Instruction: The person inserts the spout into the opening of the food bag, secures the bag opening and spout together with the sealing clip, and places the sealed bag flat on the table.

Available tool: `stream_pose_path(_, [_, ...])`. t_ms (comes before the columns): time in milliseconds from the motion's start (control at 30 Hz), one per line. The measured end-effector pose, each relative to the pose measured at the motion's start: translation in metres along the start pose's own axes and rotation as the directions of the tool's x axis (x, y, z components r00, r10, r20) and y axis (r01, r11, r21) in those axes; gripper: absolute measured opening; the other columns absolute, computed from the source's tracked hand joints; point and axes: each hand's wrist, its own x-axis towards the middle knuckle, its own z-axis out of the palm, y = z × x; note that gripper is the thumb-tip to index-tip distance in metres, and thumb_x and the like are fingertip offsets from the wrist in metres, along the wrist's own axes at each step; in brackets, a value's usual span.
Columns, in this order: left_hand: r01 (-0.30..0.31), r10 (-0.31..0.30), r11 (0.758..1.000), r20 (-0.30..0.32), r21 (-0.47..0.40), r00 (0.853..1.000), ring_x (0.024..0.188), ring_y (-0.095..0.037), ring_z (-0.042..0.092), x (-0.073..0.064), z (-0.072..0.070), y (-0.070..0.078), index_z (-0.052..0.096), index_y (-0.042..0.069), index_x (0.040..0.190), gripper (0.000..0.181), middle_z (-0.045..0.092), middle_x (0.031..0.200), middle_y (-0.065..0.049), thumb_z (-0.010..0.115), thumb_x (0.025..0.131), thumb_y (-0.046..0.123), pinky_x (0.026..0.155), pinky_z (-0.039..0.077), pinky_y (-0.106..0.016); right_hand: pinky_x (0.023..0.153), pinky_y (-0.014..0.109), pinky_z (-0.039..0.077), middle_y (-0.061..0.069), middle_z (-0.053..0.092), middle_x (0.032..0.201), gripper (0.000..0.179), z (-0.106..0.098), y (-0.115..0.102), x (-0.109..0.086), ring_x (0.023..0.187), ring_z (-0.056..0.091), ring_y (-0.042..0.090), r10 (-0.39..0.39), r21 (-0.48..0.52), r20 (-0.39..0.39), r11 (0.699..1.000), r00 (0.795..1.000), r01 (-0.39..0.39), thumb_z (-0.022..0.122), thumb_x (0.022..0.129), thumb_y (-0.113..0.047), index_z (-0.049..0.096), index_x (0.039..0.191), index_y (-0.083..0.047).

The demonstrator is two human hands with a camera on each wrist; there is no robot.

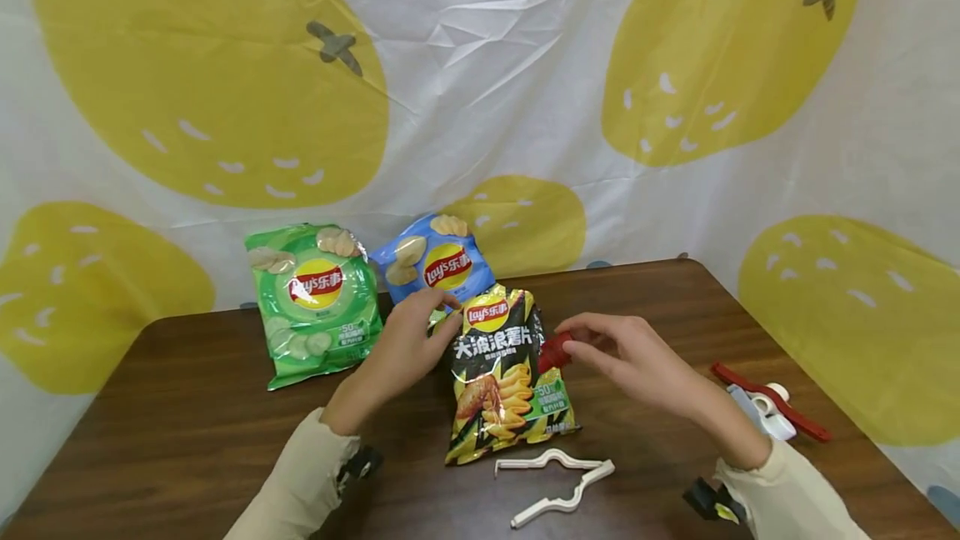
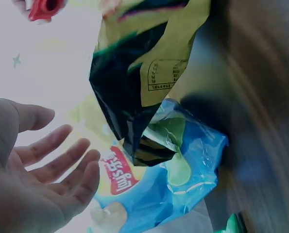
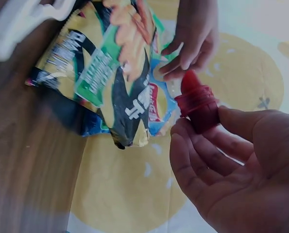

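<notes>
My right hand (image 1: 641,357) pinches a small red ribbed cap with a rounded tip (image 3: 201,108) between thumb and fingers. The cap is beside the upper right edge of a black-and-yellow Lay's chip bag (image 1: 502,373), which stands propped up on the table. At the bag's upper left is my left hand (image 1: 408,336). In the left wrist view its fingers (image 2: 52,145) are loosely bent with nothing between them, apart from the bag. Behind the bag leans a blue Lay's bag (image 1: 438,261), partly covered.
A green Lay's bag (image 1: 315,307) leans at the left back. In front lies an unfolded white bag clip (image 1: 558,482). To the right are a red clip (image 1: 772,402) and a white clip with a round part (image 1: 765,411). A fruit-print curtain (image 1: 495,65) hangs behind the wooden table (image 1: 172,432).
</notes>
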Motion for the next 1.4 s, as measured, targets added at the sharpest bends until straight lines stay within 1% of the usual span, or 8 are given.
stream_pose_path(367, [0.146, -0.135, 0.982, 0.098, -0.119, 0.986, 0.108, -0.033, 0.063, 0.044, 0.025, -0.026, 0.061, -0.005, 0.12, 0.029, 0.066, 0.117, -0.019, 0.059, 0.1, 0.015, 0.094, 0.05, -0.047, 0.065, 0.033, 0.049, -0.001, 0.07, 0.087, 0.021, 0.002, 0.009, 0.041, 0.072, 0.062, 0.017, 0.088, 0.007, -0.109, 0.996, 0.99, -0.088, 0.06, 0.101, -0.028, 0.07, 0.109, -0.011])
stream_pose_path(467, [0.215, -0.192, 0.97, 0.188, -0.114, 0.963, 0.094, -0.027, 0.066, 0.05, 0.028, -0.029, 0.065, -0.002, 0.115, 0.028, 0.07, 0.104, -0.014, 0.058, 0.101, 0.021, 0.085, 0.052, -0.043, 0.064, 0.033, 0.048, 0.002, 0.07, 0.088, 0.023, 0.002, 0.011, 0.048, 0.073, 0.062, 0.02, 0.104, 0.008, -0.128, 0.995, 0.986, -0.103, 0.06, 0.101, -0.029, 0.071, 0.108, -0.01])
stream_pose_path(600, [0.232, -0.195, 0.968, 0.296, -0.095, 0.935, 0.076, -0.018, 0.062, 0.055, 0.03, -0.033, 0.071, 0.0, 0.1, 0.024, 0.07, 0.085, -0.008, 0.06, 0.1, 0.021, 0.073, 0.05, -0.036, 0.066, 0.034, 0.049, 0.003, 0.071, 0.091, 0.026, 0.003, 0.013, 0.052, 0.076, 0.063, 0.021, 0.122, 0.017, -0.142, 0.993, 0.982, -0.121, 0.059, 0.101, -0.031, 0.07, 0.111, -0.01])
stream_pose_path(700, [0.202, -0.166, 0.975, 0.292, -0.097, 0.942, 0.073, -0.014, 0.058, 0.058, 0.03, -0.033, 0.072, -0.001, 0.099, 0.021, 0.069, 0.085, -0.008, 0.063, 0.098, 0.017, 0.072, 0.048, -0.033, 0.068, 0.035, 0.051, 0.002, 0.071, 0.094, 0.028, 0.003, 0.014, 0.053, 0.08, 0.064, 0.021, 0.133, 0.034, -0.145, 0.991, 0.98, -0.129, 0.059, 0.101, -0.032, 0.07, 0.113, -0.009])
stream_pose_path(900, [0.127, -0.098, 0.982, 0.191, -0.143, 0.977, 0.07, -0.015, 0.054, 0.062, 0.025, -0.027, 0.068, 0.003, 0.094, 0.013, 0.062, 0.08, -0.005, 0.061, 0.098, 0.014, 0.07, 0.045, -0.034, 0.07, 0.036, 0.051, 0.002, 0.071, 0.095, 0.027, 0.001, 0.015, 0.053, 0.08, 0.064, 0.017, 0.145, 0.04, -0.158, 0.989, 0.977, -0.141, 0.06, 0.101, -0.031, 0.07, 0.112, -0.009])
stream_pose_path(1000, [0.09, -0.064, 0.982, 0.154, -0.168, 0.986, 0.073, -0.019, 0.055, 0.064, 0.019, -0.02, 0.065, 0.004, 0.092, 0.012, 0.06, 0.078, -0.005, 0.061, 0.098, 0.014, 0.072, 0.045, -0.036, 0.07, 0.036, 0.051, 0.001, 0.072, 0.095, 0.027, -0.001, 0.014, 0.052, 0.08, 0.064, 0.016, 0.145, 0.027, -0.172, 0.989, 0.974, -0.142, 0.06, 0.101, -0.032, 0.07, 0.112, -0.01])
stream_pose_path(1200, [0.087, -0.055, 0.975, 0.161, -0.202, 0.985, 0.108, -0.026, 0.063, 0.063, 0.005, 0.0, 0.065, 0.001, 0.12, 0.028, 0.068, 0.113, -0.011, 0.062, 0.099, 0.019, 0.094, 0.049, -0.045, 0.067, 0.034, 0.049, 0.0, 0.071, 0.093, 0.026, -0.006, 0.007, 0.046, 0.077, 0.064, 0.023, 0.139, 0.025, -0.206, 0.99, 0.969, -0.137, 0.061, 0.1, -0.033, 0.071, 0.112, -0.012])
stream_pose_path(1400, [0.077, -0.045, 0.978, 0.165, -0.195, 0.985, 0.112, -0.026, 0.062, 0.056, -0.007, 0.018, 0.065, 0.005, 0.122, 0.031, 0.068, 0.115, -0.008, 0.064, 0.098, 0.023, 0.094, 0.049, -0.046, 0.066, 0.029, 0.05, 0.001, 0.071, 0.092, 0.024, -0.01, -0.004, 0.039, 0.076, 0.064, 0.018, 0.1, 0.036, -0.264, 0.995, 0.959, -0.094, 0.063, 0.099, -0.03, 0.071, 0.112, -0.011])
